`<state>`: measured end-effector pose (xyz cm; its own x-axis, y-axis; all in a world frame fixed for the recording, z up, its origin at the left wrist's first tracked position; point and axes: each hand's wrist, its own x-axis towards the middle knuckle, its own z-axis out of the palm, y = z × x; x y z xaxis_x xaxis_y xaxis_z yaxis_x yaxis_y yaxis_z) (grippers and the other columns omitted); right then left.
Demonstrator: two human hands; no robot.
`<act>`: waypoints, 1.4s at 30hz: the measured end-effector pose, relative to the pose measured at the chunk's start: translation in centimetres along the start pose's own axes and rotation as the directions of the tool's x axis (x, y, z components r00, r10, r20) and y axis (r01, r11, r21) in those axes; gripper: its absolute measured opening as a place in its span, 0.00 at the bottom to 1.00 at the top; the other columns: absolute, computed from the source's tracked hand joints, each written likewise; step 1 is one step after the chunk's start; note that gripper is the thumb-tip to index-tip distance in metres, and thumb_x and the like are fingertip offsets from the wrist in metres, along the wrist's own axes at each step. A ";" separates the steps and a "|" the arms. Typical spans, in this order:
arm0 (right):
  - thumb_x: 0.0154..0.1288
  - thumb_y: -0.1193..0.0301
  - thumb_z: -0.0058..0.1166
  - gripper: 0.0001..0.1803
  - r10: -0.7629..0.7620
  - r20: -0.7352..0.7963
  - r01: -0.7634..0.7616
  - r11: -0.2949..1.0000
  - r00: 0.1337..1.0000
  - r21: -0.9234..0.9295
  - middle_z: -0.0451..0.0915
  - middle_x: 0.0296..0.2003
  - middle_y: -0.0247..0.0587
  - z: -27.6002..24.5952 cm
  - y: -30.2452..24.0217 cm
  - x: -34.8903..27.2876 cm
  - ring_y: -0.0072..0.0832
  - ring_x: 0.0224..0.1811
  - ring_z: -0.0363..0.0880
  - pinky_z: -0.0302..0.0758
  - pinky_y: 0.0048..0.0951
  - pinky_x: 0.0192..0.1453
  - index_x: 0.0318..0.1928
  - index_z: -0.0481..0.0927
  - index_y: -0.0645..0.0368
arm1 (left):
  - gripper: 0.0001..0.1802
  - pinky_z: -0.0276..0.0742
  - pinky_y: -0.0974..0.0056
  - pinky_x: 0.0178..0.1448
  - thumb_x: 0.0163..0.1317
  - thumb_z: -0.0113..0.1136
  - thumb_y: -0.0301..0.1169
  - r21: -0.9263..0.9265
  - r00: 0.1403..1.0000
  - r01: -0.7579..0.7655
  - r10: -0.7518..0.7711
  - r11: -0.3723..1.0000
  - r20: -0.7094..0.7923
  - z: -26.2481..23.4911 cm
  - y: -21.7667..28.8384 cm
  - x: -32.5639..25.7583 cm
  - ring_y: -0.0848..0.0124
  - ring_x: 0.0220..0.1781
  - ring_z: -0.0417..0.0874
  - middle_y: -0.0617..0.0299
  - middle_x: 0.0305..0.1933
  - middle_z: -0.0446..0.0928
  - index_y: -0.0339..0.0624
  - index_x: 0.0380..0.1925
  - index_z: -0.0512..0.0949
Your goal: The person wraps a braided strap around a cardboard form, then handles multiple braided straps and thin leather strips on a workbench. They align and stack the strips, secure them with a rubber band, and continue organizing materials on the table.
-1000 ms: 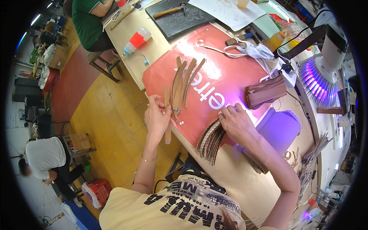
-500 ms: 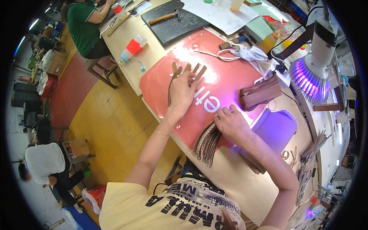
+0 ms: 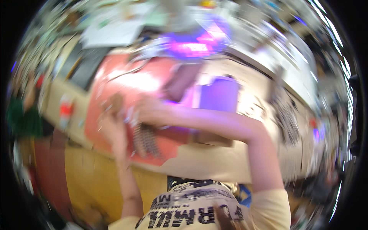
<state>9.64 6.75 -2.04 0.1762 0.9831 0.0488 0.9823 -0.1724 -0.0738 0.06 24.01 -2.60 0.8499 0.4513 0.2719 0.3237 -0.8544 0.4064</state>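
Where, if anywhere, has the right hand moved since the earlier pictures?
Yes. Judged against the brown stack and red sheet, the right hand has moved left, away from the stack, nearer the left hand; the view itself also turned.

my braided brown strips (image 3: 146, 142), blurred, bunched at the top, fanning downward left of center, my other strips (image 3: 116, 100), a blurred brown clump, higher and farther left
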 end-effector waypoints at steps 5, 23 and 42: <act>0.40 0.59 0.65 0.10 -0.004 0.081 0.016 0.988 0.997 -0.151 0.85 0.28 0.25 0.6 0.9 2.7 0.29 0.35 0.83 0.69 0.43 0.49 0.28 0.87 0.40 | 0.22 0.79 0.54 0.48 0.57 0.69 0.28 -0.205 0.996 -0.055 0.068 0.977 0.057 1.2 0.2 0.4 0.55 0.42 0.83 0.48 0.43 0.82 0.32 0.51 0.78; 0.55 0.69 0.59 0.11 0.093 0.168 -0.080 0.993 0.981 -0.086 0.83 0.40 0.32 -2.0 0.5 0.9 0.30 0.54 0.79 0.61 0.49 0.70 0.40 0.84 0.50 | 0.10 0.79 0.69 0.40 0.66 0.60 0.24 -0.542 0.943 -0.006 0.186 0.840 0.277 -1.4 0.9 -2.6 0.75 0.33 0.83 0.58 0.36 0.85 0.31 0.44 0.84; 0.55 0.71 0.60 0.07 -0.049 0.144 0.073 0.984 0.988 -0.165 0.80 0.42 0.36 -4.6 0.2 2.9 0.31 0.49 0.78 0.68 0.37 0.58 0.36 0.86 0.52 | 0.20 0.80 0.58 0.47 0.55 0.71 0.32 -0.232 0.963 0.262 -0.239 0.937 0.123 -0.9 -2.9 -0.8 0.59 0.40 0.86 0.49 0.36 0.84 0.35 0.46 0.80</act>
<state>10.61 9.32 2.67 0.1167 0.9889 -0.0919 0.9896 -0.1079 0.0957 -1.95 26.37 -3.22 0.7927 0.6070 0.0570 0.4294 -0.6222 0.6546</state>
